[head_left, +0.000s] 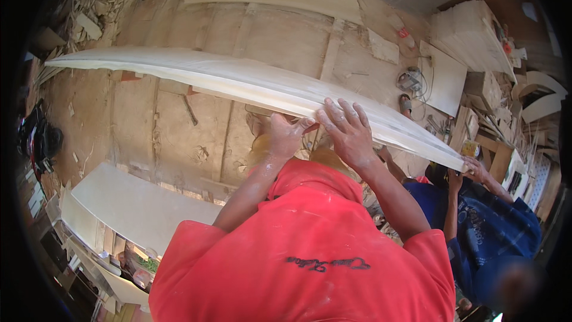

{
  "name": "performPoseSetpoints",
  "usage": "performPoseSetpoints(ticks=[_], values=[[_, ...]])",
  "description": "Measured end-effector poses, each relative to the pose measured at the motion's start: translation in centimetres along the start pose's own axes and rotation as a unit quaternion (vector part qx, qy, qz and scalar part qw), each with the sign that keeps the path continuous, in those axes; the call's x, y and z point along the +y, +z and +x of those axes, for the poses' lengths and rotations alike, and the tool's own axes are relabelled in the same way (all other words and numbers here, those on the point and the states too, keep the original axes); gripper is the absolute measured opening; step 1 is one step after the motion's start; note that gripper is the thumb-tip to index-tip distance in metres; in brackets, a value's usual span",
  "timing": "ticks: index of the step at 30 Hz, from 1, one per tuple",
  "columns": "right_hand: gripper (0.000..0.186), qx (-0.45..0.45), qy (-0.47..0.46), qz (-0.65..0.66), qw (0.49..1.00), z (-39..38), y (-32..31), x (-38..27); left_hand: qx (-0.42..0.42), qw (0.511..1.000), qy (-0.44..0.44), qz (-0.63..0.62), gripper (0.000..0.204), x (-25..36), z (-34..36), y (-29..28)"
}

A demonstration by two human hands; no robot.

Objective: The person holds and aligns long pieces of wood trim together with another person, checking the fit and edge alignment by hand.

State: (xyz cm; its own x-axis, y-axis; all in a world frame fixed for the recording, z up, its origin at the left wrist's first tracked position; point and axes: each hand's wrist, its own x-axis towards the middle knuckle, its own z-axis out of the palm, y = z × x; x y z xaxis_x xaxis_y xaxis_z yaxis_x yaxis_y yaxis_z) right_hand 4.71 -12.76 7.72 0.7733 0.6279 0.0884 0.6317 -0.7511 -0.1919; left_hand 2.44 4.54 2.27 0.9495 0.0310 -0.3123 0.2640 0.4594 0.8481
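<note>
A long pale curved board (238,83) crosses the view, tapering toward the far left. My left hand (285,137) grips its near edge at the middle, fingers mostly hidden beneath. Beside it, my right hand (348,137) holds the board with fingers apart over the top and thumb at the edge; its fingertips are dusty. At the board's right end a co-worker's hand (473,167) holds it, with a second hand (454,180) just below.
The co-worker in dark blue (494,220) is at lower right. A curved white panel (137,203) lies lower left. Around the dusty floor (107,125) are offcuts (89,24), stacked sheets (471,30), a power tool (410,80) with a cord, and a dark bundle (39,137).
</note>
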Motion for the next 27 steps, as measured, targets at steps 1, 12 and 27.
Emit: performPoseSetpoints(ticks=[1, 12, 27], values=[[0.051, -0.001, -0.008, 0.003, 1.0, 0.2, 0.0, 0.2, 0.002, 0.999, 0.007, 0.039, 0.033, -0.3, 0.0, -0.5], [0.051, 0.007, -0.06, -0.013, 0.998, 0.5, 0.2, 0.5, 0.018, 0.996, 0.029, -0.076, 0.034, 0.5, -0.1, 0.3], [0.05, 0.033, -0.081, -0.017, 0.996, 0.4, 0.7, 1.0, 0.003, 0.992, -0.033, -0.125, 0.034, 1.3, 0.0, -1.1]])
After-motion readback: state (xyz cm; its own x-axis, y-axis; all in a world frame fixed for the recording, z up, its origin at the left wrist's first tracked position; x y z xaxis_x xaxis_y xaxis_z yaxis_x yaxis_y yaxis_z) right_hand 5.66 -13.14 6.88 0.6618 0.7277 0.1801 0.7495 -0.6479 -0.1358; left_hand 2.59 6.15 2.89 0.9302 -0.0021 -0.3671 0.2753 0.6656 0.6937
